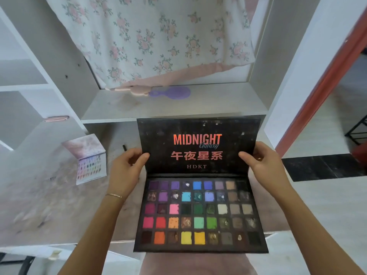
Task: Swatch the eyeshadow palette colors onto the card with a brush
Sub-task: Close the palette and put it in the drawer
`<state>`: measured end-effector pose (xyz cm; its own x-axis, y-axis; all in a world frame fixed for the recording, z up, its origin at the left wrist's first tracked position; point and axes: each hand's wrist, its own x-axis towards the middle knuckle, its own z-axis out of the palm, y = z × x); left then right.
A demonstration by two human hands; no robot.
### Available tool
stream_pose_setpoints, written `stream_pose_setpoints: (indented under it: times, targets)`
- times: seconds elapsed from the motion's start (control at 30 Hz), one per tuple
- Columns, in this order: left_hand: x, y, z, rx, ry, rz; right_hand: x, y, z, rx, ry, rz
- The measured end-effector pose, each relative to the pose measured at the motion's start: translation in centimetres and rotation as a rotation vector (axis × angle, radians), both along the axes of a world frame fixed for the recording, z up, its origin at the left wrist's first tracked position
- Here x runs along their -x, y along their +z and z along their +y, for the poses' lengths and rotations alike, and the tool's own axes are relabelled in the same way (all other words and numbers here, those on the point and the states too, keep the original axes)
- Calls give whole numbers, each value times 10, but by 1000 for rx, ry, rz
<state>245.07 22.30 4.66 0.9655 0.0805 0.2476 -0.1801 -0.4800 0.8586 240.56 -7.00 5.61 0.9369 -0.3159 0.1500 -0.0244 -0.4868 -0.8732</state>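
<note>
A large black eyeshadow palette lies open in front of me, with several rows of coloured pans and the lid standing up, printed "MIDNIGHT Galaxy". My left hand grips the lid's left edge, thumb on the inside face. My right hand grips the lid's right edge the same way. A card with rows of small colour swatches lies on the table at the left, a pink patterned flap raised behind it. A thin dark stick, perhaps a brush, lies just beyond my left hand.
A raised white shelf behind the palette holds a purple hairbrush and the hem of a floral cloth. White cubby shelves stand at the left. The worn tabletop stretches left; a doorway with red frame is at the right.
</note>
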Motion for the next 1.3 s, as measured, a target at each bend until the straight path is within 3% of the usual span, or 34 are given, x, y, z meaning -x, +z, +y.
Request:
stream_pose_setpoints:
  times: [0.1, 0.2, 0.33, 0.43, 0.53, 0.6, 0.7, 0.8, 0.9, 1.13, 1.3]
  targets:
    - [-12, 7, 1, 18, 83, 23, -21, 7, 5, -9, -15, -50]
    - [-20, 15, 1, 179, 125, 104, -39, 14, 11, -69, -37, -85]
    - [-6, 24, 6, 313, 91, 76, -38, 25, 17, -275, -81, -153]
    - [8, 25, 17, 412, -99, 144, -18, 22, 13, -499, 112, -192]
    - [22, 31, 24, 397, -308, 398, 7, 16, 5, -590, 373, -38]
    - [33, 27, 26, 217, -345, 462, 19, 9, 5, -421, 441, 97]
    - [52, 18, 19, -292, -351, 305, 31, 1, 20, 9, 465, 254]
    - [68, -1, 4, -631, -369, 106, 43, -14, 38, 385, 587, 172]
    - [86, -20, -8, -763, -373, 76, 50, -30, 47, 693, 687, 105]
    - [62, -38, -26, -899, -279, 20, 25, -33, 45, 814, 613, 166]
    - [32, -43, -44, -905, -169, 16, 0, -38, 56, 757, 420, 107]
